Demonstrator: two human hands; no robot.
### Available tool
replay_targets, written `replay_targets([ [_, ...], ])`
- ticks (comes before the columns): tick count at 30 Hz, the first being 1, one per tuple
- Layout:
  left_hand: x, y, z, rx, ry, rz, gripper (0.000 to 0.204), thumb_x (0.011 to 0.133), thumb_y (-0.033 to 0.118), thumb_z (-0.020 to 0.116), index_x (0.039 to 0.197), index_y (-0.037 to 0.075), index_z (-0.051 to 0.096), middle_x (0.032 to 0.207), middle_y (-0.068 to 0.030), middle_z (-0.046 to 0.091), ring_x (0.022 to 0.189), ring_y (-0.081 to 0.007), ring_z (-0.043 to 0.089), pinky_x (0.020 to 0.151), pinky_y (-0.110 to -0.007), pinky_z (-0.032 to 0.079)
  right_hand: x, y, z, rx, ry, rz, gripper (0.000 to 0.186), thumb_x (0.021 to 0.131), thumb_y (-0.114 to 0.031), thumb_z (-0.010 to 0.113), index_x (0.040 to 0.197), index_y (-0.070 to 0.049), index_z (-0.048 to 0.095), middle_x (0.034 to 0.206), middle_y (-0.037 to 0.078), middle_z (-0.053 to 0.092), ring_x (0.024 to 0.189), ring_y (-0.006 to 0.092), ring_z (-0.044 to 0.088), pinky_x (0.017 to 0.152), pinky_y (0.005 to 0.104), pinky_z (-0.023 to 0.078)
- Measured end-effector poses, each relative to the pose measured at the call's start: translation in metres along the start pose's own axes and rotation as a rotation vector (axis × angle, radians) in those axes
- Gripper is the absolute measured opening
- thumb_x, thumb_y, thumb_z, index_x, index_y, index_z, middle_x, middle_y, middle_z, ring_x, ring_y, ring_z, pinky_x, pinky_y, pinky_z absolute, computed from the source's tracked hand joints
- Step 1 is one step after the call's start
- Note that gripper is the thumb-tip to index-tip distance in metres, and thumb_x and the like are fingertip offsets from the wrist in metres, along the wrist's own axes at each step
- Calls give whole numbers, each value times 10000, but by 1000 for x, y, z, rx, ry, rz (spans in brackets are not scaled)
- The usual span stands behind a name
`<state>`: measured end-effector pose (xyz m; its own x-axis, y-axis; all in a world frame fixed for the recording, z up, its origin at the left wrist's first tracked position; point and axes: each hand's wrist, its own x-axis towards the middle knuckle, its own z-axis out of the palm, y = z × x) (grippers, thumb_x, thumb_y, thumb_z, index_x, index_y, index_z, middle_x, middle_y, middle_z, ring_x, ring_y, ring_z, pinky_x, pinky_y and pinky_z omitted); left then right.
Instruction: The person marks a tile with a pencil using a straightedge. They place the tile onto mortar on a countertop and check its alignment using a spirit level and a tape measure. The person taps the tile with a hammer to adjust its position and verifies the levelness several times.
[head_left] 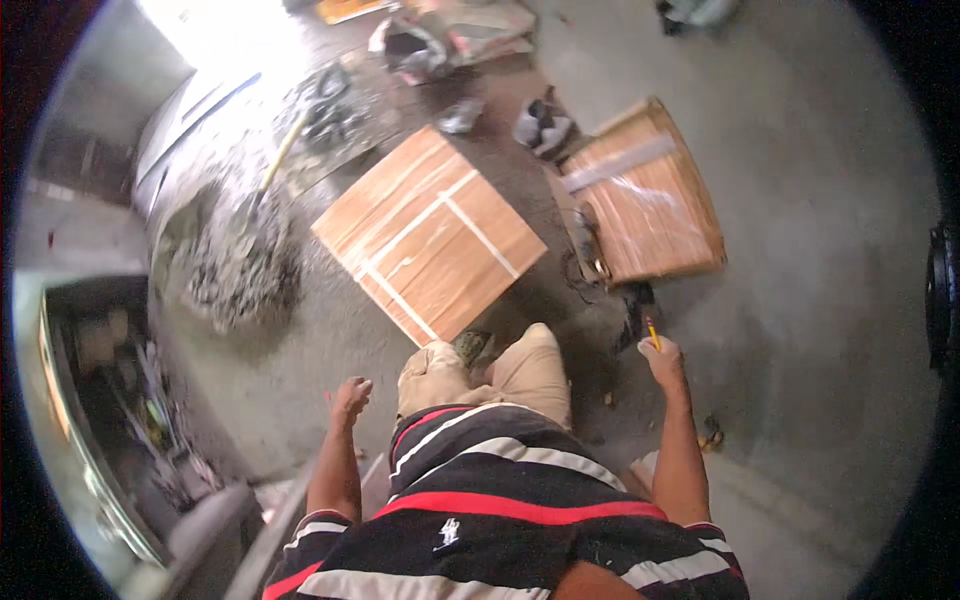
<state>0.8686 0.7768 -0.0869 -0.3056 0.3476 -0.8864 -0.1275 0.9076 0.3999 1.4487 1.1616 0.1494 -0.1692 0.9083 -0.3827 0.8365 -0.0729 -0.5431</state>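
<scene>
My right hand point(662, 364) is out to the right, fingers closed round a yellow pencil point(653, 333) that points up and away. On the left, my left hand point(351, 400) is curled beside my leg. A small red spot shows next to it, but whether it belongs to something held cannot be made out. In front of my knees is a large square wood-grain panel point(420, 255) with white lines across its face. One corner comes close to my trousers, and neither hand touches it.
A taped cardboard box point(650, 215) stands to the right of the panel, with dark shoes point(543, 128) behind it. Grey mortar point(235, 265) with a shovel point(272, 175) lies at left. Bags point(430, 45) sit at the back; a cluttered cabinet point(120, 380) stands far left.
</scene>
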Motion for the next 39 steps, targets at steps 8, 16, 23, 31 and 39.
replay_targets([
  [8,-44,-104,68,-374,160,-278,359,936,335,644,1119,30,688,807,-50,648,655,-175,613,523,-360,467,159,5,-20,-232,-121,76,346,948,-346,681,978,-6,734,869,222,728,788,401,702,746,474,537],
  [16,-90,-54,220,-574,337,-437,458,954,314,648,1311,27,645,957,-81,715,728,-180,659,585,-343,499,393,31,-41,-785,-136,-81,444,806,-338,800,1087,-3,721,1006,280,729,948,429,721,798,491,558],
  [23,-152,123,347,-277,244,-288,512,959,301,636,1393,31,608,1009,-83,719,808,-183,676,653,-326,549,599,40,-56,-909,-119,-504,545,745,-336,839,1164,-13,710,1057,271,732,1012,452,700,912,515,555],
  [31,-157,148,412,-336,241,-554,575,950,284,657,1425,-28,567,1161,-148,730,836,-167,692,731,-320,545,776,96,-59,-1151,-209,-334,489,828,-277,801,1191,38,710,1271,277,675,1215,421,641,1021,507,504],
  [39,-158,197,440,-450,307,-693,587,929,333,701,1404,4,604,1153,-132,733,920,-201,719,703,-330,535,853,108,-23,-1284,-41,-727,502,786,-121,762,1267,-72,630,1279,195,603,1288,352,522,1064,466,465],
])
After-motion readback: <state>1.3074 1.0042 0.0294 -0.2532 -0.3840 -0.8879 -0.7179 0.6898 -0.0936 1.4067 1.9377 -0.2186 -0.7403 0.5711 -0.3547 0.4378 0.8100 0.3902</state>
